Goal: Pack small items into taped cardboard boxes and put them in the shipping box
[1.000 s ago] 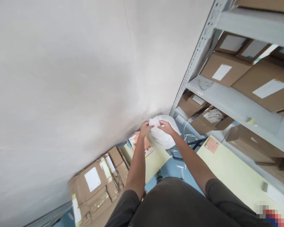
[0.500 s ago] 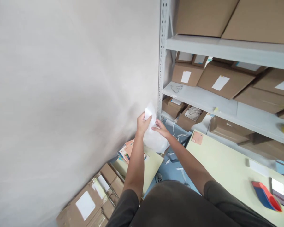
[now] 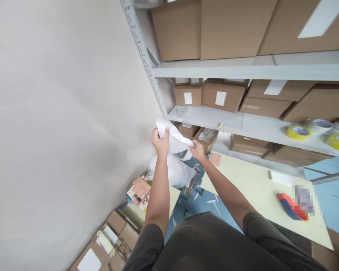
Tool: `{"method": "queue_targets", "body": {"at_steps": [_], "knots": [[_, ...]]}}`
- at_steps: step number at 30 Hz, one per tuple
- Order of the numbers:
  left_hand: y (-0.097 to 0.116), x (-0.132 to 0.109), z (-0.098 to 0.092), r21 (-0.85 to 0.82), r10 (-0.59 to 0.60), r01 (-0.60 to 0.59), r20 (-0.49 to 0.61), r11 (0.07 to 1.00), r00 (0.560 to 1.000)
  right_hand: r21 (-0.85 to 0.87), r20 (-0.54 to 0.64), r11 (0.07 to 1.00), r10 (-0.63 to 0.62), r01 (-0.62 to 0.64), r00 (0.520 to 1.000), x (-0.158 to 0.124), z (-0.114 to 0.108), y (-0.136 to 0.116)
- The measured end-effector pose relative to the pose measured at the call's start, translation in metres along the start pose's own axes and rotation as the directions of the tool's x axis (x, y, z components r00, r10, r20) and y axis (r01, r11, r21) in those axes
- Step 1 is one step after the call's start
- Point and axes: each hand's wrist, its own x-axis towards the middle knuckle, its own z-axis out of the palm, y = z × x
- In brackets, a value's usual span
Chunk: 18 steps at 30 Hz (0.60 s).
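On my far left I see a smooth, matte pale wall, with brown cardboard at its near foot, stiff and flat-faced, bearing white labels and glossy tape. Next comes a pale yellow desk, partly behind my left forearm, carrying a loose pile of flat orange and white booklets.

My left hand is raised beyond it, its grip closed, thumb and curled fingers pinching the left end of a thin white sheet. The sheet hangs between my two hands, limp and creased, its upper edge gathered into a soft rope toward the right. Below it slumps a bulging white bag, rounded and wrinkled.

My right hand has its grip closed too, the fingertips bunched on the sheet's right corner. Narrow white scraps lie on the blue floor.

Farther right, metal shelving with a perforated post bears boxy cartons and round tape rolls. Nearer, a second pale yellow desk holds a curved red-and-blue object.
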Motion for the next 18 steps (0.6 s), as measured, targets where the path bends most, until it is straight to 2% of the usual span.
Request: {"method": "queue_targets", "body": {"at_steps": [3, 5, 9, 11, 13, 15, 17, 18], "knots": [[0.011, -0.025, 0.048, -0.037, -0.059, 0.063, 0.100, 0.997, 0.993, 0.003, -0.040, 1.000, 0.015, -0.015, 0.999, -0.012, -0.074, 0.045], [0.010, -0.042, 0.083, -0.073, -0.094, 0.106, 0.160, 0.992, 0.983, -0.027, -0.055, 0.998, 0.050, -0.052, 0.997, -0.027, -0.127, 0.078], [-0.010, -0.073, 0.154, -0.074, -0.224, 0.248, 0.244, 0.966, 0.944, -0.104, -0.078, 0.976, 0.183, -0.191, 0.980, -0.065, -0.236, 0.143], [-0.024, -0.089, 0.184, -0.030, -0.311, 0.329, 0.250, 0.944, 0.917, -0.052, -0.027, 0.963, 0.265, -0.266, 0.964, -0.087, -0.288, 0.173], [-0.039, -0.107, 0.208, -0.024, -0.377, 0.397, 0.263, 0.918, 0.888, 0.090, 0.031, 0.937, 0.337, -0.339, 0.941, -0.110, -0.335, 0.201], [-0.050, -0.125, 0.224, -0.025, -0.438, 0.466, 0.298, 0.884, 0.848, 0.196, -0.003, 0.904, 0.387, -0.379, 0.922, -0.132, -0.374, 0.224], [-0.061, -0.143, 0.233, 0.000, -0.511, 0.547, 0.356, 0.837, 0.782, 0.244, -0.042, 0.883, 0.423, -0.402, 0.905, -0.151, -0.403, 0.241], [-0.066, -0.151, 0.235, 0.026, -0.554, 0.593, 0.394, 0.804, 0.733, 0.254, -0.056, 0.873, 0.444, -0.417, 0.894, -0.158, -0.414, 0.249]]}}
